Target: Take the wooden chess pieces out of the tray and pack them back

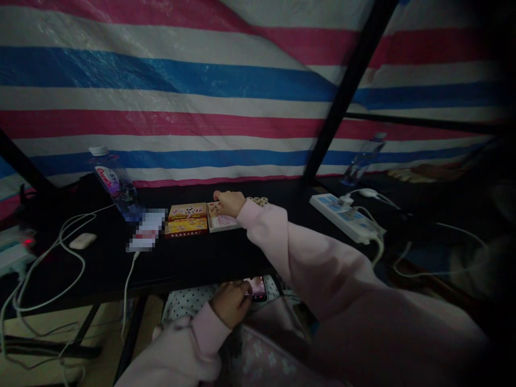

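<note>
On the black table, my right hand reaches over an open shallow box with pale and pink contents. Its fingers are bent down at the box's far left part, and whatever they hold is too small to make out. A yellow and red printed box lies directly left of it. Small round pieces show just behind my right wrist. Below the table edge, my left hand is at a lit phone above my lap, its fingers curled by the phone's left side.
A bottle stands at the left, beside a blurred-out phone on a cable. An earbud case lies further left. To the right are a white power strip and another bottle. A striped sheet hangs behind.
</note>
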`<state>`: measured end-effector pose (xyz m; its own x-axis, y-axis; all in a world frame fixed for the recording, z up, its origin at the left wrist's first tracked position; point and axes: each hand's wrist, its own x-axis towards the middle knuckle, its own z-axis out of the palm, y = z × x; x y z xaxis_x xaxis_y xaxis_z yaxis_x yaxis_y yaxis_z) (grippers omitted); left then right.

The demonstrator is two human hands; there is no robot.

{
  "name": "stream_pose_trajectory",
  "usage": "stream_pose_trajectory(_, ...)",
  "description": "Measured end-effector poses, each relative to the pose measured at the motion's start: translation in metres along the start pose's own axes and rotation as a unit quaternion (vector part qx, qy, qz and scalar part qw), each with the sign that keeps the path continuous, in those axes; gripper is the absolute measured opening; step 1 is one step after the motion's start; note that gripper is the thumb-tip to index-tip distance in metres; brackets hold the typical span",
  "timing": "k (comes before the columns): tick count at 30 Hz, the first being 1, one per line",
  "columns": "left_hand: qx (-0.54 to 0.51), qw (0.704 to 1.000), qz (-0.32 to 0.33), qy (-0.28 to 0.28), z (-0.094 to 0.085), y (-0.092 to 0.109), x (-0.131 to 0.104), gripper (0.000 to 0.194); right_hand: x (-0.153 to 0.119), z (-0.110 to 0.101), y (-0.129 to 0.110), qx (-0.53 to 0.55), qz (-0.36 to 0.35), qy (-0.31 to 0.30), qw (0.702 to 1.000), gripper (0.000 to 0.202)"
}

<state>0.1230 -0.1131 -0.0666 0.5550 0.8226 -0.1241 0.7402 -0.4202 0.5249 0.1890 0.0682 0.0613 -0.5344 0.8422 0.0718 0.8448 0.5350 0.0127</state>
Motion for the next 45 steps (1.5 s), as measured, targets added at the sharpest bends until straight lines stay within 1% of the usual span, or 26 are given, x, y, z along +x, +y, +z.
stream_pose_trajectory(2,-0.080,0.995,0.051,0.035,-0.015,0.008,-0.009,0.020,-0.008,-0.006,0.009,0.000,0.006,-0.002,1.000,0.039)
stream_pose_trajectory(4,-0.156,0.980,0.103,0.071,-0.031,0.014,-0.018,0.018,-0.017,-0.012,0.020,0.003,0.012,-0.012,1.000,0.038)
stream_pose_trajectory(5,-0.184,0.972,0.117,0.092,-0.040,0.016,-0.023,0.018,-0.023,-0.014,0.027,0.005,0.017,-0.016,1.000,0.038)
stream_pose_trajectory(6,-0.202,0.964,0.121,0.126,-0.048,0.017,-0.027,0.019,-0.029,-0.016,0.034,0.005,0.026,-0.019,0.999,0.036)
stream_pose_trajectory(8,-0.203,0.947,0.116,0.222,-0.063,0.015,-0.034,0.019,-0.042,-0.019,0.050,-0.004,0.058,-0.017,0.998,0.032)
stream_pose_trajectory(10,-0.179,0.927,0.102,0.312,-0.074,0.009,-0.038,0.019,-0.055,-0.021,0.066,-0.026,0.102,-0.032,0.994,0.031)
stream_pose_trajectory(12,-0.146,0.915,0.088,0.367,-0.081,0.001,-0.036,0.019,-0.067,-0.020,0.081,-0.040,0.145,-0.067,0.986,0.034)
stream_pose_trajectory(14,-0.099,0.913,0.069,0.389,-0.085,-0.009,-0.031,0.021,-0.078,-0.015,0.093,-0.038,0.172,-0.086,0.981,0.041)
stream_pose_trajectory(17,-0.006,0.923,0.021,0.384,-0.086,-0.021,-0.018,0.027,-0.088,-0.001,0.103,-0.009,0.186,-0.082,0.979,0.052)
stream_pose_trajectory(20,0.086,0.928,-0.028,0.362,-0.084,-0.028,-0.004,0.038,-0.090,0.016,0.107,0.038,0.185,-0.052,0.981,0.059)
stream_pose_trajectory(22,0.133,0.926,-0.055,0.348,-0.081,-0.032,0.003,0.044,-0.089,0.024,0.107,0.064,0.179,-0.024,0.981,0.058)
stream_pose_trajectory(26,0.187,0.925,-0.085,0.319,-0.074,-0.038,0.011,0.051,-0.085,0.033,0.108,0.090,0.170,0.009,0.981,0.045)
stream_pose_trajectory(31,0.209,0.928,-0.085,0.298,-0.070,-0.043,0.013,0.052,-0.082,0.037,0.109,0.122,0.163,0.038,0.978,0.030)
stream_pose_trajectory(35,0.202,0.927,-0.069,0.308,-0.070,-0.046,0.013,0.052,-0.079,0.041,0.110,0.143,0.172,0.060,0.973,0.021)
stream_pose_trajectory(39,0.191,0.927,-0.049,0.319,-0.069,-0.048,0.014,0.053,-0.077,0.043,0.109,0.158,0.171,0.072,0.970,0.017)
stream_pose_trajectory(42,0.183,0.930,-0.044,0.317,-0.070,-0.049,0.014,0.053,-0.079,0.039,0.108,0.154,0.165,0.070,0.972,0.016)
stream_pose_trajectory(45,0.179,0.930,-0.045,0.318,-0.070,-0.049,0.014,0.052,-0.082,0.030,0.108,0.137,0.162,0.069,0.975,0.015)
